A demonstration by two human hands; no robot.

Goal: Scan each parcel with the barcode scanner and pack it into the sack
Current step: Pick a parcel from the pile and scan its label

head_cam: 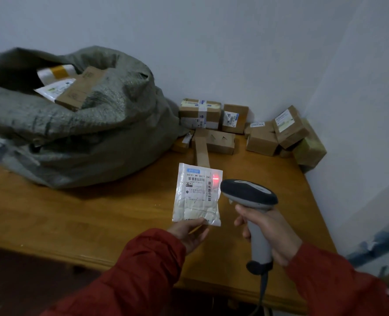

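Nearest the camera, two red sleeves [143, 270] reach over the front edge of the wooden bench [75, 215]. The right hand [273, 233] is wrapped around the grey handle of the barcode scanner [252, 208], whose dark head points left at a flat white parcel [198, 195]. The left hand [192, 234] pinches that parcel by its lower edge and holds it upright above the bench, label facing the camera; a red spot of scanner light [215, 178] falls on the label's upper right edge. Farther back on the left, a grey-green woven sack [102, 133] slumps on the bench with its mouth open, showing boxes and white mailers inside. At the far right corner, against the wall [234, 53], a cluster of brown cardboard boxes [264, 137] sits on the bench.
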